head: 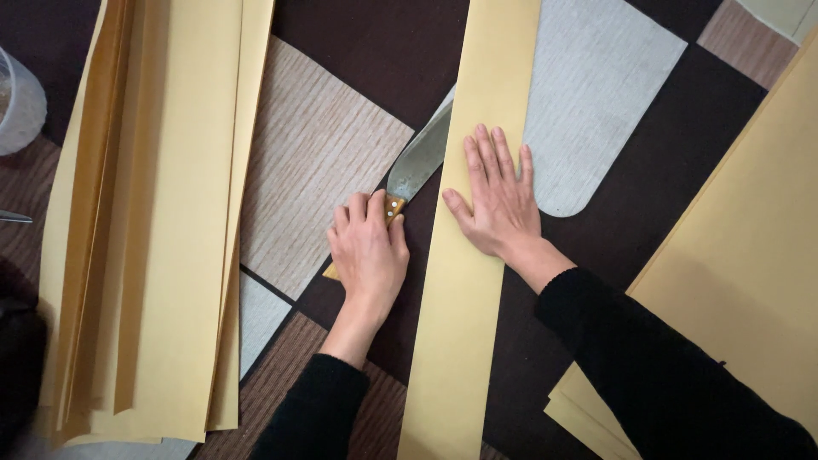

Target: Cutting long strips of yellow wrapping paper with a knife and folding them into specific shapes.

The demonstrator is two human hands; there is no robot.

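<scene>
My left hand [368, 247] grips the wooden handle of a large knife [417, 162], whose broad grey blade runs up and right until it slips under a long yellow paper strip [477, 85]. That strip lies lengthwise down the middle of the view. My right hand [498, 196] rests flat on it with fingers spread, pressing it onto the patterned carpet [315, 145]. Both forearms wear black sleeves. The blade's tip is hidden by the paper.
A thick stack of long yellow paper strips [153, 221] lies at the left. More yellow sheets [750, 247] lie at the right. A white translucent container [19, 102] stands at the far left edge, with a metal tip [15, 218] below it.
</scene>
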